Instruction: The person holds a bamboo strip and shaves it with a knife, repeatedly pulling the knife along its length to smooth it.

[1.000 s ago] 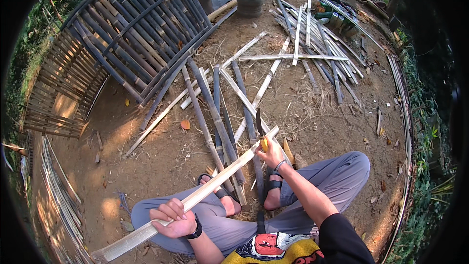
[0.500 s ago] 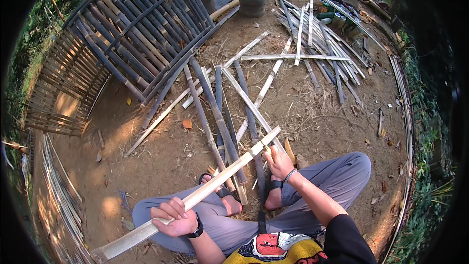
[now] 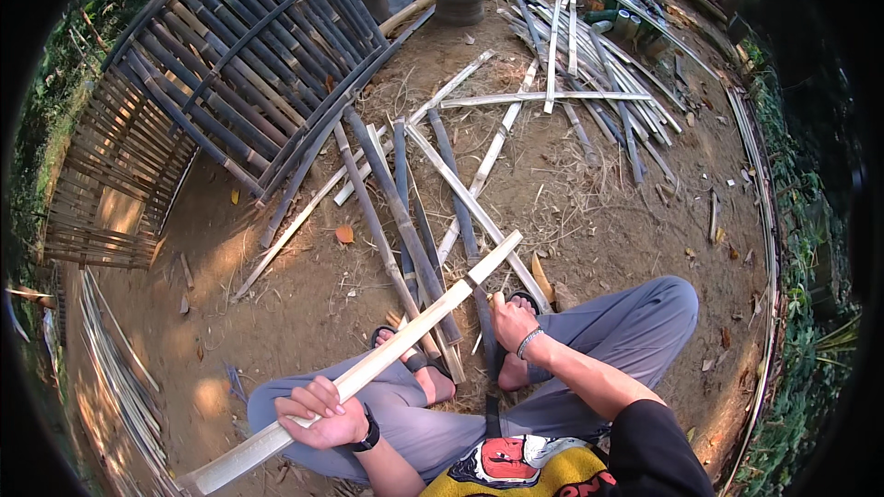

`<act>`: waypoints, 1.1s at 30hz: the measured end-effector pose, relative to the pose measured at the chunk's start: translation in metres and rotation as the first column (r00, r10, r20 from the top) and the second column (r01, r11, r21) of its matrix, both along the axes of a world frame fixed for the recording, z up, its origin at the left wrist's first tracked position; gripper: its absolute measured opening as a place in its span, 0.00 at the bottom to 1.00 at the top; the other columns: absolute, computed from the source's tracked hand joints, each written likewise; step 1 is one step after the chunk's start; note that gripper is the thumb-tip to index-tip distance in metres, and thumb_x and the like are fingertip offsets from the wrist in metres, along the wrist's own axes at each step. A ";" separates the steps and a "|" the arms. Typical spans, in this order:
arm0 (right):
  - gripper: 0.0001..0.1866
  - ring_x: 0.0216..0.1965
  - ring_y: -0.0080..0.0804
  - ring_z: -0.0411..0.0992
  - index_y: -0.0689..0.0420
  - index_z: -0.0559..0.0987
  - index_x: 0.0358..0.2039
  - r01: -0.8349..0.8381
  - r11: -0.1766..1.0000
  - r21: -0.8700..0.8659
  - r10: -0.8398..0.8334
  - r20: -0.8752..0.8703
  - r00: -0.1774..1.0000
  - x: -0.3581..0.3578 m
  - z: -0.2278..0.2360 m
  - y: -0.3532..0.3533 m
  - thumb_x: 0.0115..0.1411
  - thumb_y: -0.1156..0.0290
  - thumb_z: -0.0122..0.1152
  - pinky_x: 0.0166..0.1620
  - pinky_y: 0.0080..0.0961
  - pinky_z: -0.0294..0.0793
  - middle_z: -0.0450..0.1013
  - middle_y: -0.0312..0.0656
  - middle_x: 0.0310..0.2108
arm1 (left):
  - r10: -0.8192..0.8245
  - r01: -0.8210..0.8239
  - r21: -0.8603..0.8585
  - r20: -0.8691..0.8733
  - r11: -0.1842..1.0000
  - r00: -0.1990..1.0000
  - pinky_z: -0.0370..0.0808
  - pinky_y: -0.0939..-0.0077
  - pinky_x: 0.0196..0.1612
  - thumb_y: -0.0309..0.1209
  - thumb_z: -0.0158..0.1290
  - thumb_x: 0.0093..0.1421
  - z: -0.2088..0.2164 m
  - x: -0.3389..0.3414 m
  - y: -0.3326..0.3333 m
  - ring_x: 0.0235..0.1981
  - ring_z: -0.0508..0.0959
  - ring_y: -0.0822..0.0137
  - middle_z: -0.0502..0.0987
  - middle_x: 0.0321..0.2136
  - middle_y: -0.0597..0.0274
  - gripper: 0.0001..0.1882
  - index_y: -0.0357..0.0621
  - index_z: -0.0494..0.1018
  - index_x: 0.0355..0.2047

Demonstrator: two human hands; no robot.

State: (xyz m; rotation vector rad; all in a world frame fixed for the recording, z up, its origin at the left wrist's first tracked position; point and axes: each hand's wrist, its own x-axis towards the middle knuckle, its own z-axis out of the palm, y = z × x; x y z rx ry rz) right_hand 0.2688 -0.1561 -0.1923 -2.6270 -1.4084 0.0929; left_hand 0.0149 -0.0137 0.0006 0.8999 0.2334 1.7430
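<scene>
A large slatted panel of dark bamboo poles (image 3: pixel 249 55) fills the upper left. A long, flat, pale bamboo strip (image 3: pixel 405 338) slants across the left leg, wrapped low down by the left hand (image 3: pixel 322 412). Near its upper end, the right hand (image 3: pixel 514 322) is curled round a small dark-bladed knife (image 3: pixel 473 283), mostly hidden.

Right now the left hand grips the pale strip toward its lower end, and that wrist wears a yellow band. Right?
Not quite: the band is black, not yellow, as the head view shows. The left hand does grip the pale strip toward its lower end.
</scene>
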 end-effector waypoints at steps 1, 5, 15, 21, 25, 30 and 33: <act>0.10 0.23 0.46 0.71 0.51 0.68 0.32 -0.057 0.996 0.068 0.047 0.148 0.988 -0.009 0.007 -0.003 0.59 0.59 0.50 0.26 0.43 0.67 0.70 0.49 0.21 | 0.008 -0.008 -0.007 -0.007 1.000 1.000 0.52 0.82 0.16 0.40 0.31 0.70 0.001 0.000 -0.001 0.07 0.52 0.76 0.55 0.10 0.69 0.20 0.49 0.56 0.21; 0.12 0.23 0.51 0.73 0.47 0.70 0.33 0.057 0.996 -0.076 -0.080 -0.349 0.934 0.022 -0.004 0.000 0.58 0.54 0.51 0.29 0.47 0.71 0.71 0.51 0.20 | 0.002 -0.002 -0.021 -0.009 1.000 1.000 0.52 0.82 0.16 0.40 0.30 0.70 0.004 0.006 -0.003 0.07 0.51 0.77 0.55 0.09 0.70 0.20 0.49 0.56 0.20; 0.11 0.26 0.56 0.76 0.60 0.66 0.36 -0.057 0.998 0.014 0.057 -0.031 0.998 0.010 0.025 0.001 0.63 0.65 0.47 0.28 0.47 0.77 0.75 0.55 0.20 | -0.004 0.005 -0.023 0.019 1.000 1.000 0.52 0.82 0.16 0.40 0.31 0.70 -0.002 0.001 0.002 0.07 0.53 0.76 0.55 0.10 0.69 0.19 0.49 0.56 0.22; 0.12 0.25 0.57 0.76 0.65 0.63 0.36 -0.025 0.996 -0.082 -0.011 -0.418 0.908 0.037 0.031 0.005 0.63 0.67 0.47 0.26 0.47 0.76 0.74 0.57 0.19 | -0.061 0.062 0.023 -0.035 0.998 0.997 0.53 0.79 0.18 0.41 0.32 0.70 0.004 0.001 -0.001 0.07 0.53 0.76 0.55 0.10 0.69 0.19 0.49 0.56 0.22; 0.13 0.37 0.59 0.73 0.50 0.67 0.34 -0.054 0.999 0.004 0.054 -0.039 0.998 -0.013 0.041 -0.008 0.56 0.56 0.54 0.39 0.51 0.72 0.72 0.63 0.34 | -0.097 0.098 0.029 -0.013 0.995 0.995 0.53 0.78 0.19 0.42 0.35 0.69 0.005 0.002 -0.004 0.08 0.54 0.75 0.56 0.10 0.68 0.19 0.49 0.55 0.22; 0.13 0.25 0.61 0.75 0.63 0.65 0.36 -0.028 0.996 -0.086 -0.011 -0.418 0.908 0.039 0.033 0.003 0.64 0.63 0.47 0.29 0.50 0.76 0.74 0.59 0.21 | -0.238 0.241 0.072 -0.049 0.968 0.970 0.50 0.79 0.18 0.40 0.48 0.60 0.012 -0.002 0.000 0.08 0.53 0.75 0.54 0.07 0.68 0.20 0.50 0.54 0.17; 0.13 0.27 0.60 0.75 0.61 0.65 0.35 -0.147 0.986 -0.078 0.100 -0.428 0.898 0.035 0.039 0.010 0.64 0.62 0.47 0.29 0.49 0.76 0.74 0.58 0.20 | -0.290 0.292 0.090 -0.043 0.952 0.956 0.50 0.79 0.17 0.39 0.53 0.54 0.012 -0.007 0.004 0.07 0.54 0.75 0.54 0.06 0.68 0.21 0.50 0.53 0.14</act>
